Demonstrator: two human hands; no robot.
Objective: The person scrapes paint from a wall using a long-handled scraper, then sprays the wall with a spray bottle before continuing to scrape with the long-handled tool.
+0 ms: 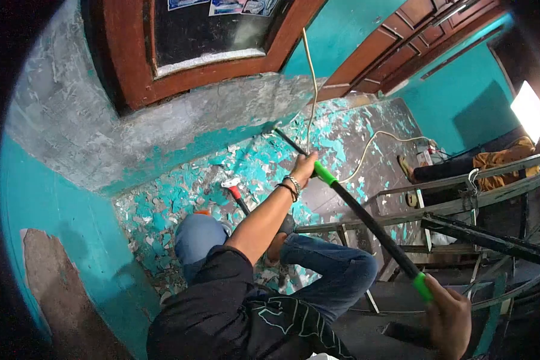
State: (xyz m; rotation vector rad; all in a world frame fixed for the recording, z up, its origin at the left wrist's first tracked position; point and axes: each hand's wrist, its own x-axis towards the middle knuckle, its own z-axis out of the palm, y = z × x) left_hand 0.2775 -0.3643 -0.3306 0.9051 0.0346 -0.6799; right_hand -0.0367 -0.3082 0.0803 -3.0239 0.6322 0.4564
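Note:
A long black pole scraper (366, 219) with green bands runs from lower right up to the wall. Its tip (277, 132) rests where the bare grey strip (162, 129) meets the teal paint. My left hand (305, 168), a bracelet on its wrist, grips the pole just below the upper green band. Near the bottom right, my right hand (450, 318) is closed around the pole's end, beside the lower green band. My knees in blue jeans (336, 270) are bent below me.
Teal paint flakes (252, 168) cover the floor. A small red-handled scraper (234, 191) lies among them. A white cable (311, 90) hangs down and trails across the floor. Metal scaffold bars (462, 204) stand at right, with another person's legs (492, 162) beyond. A wooden window frame (210, 72) is above.

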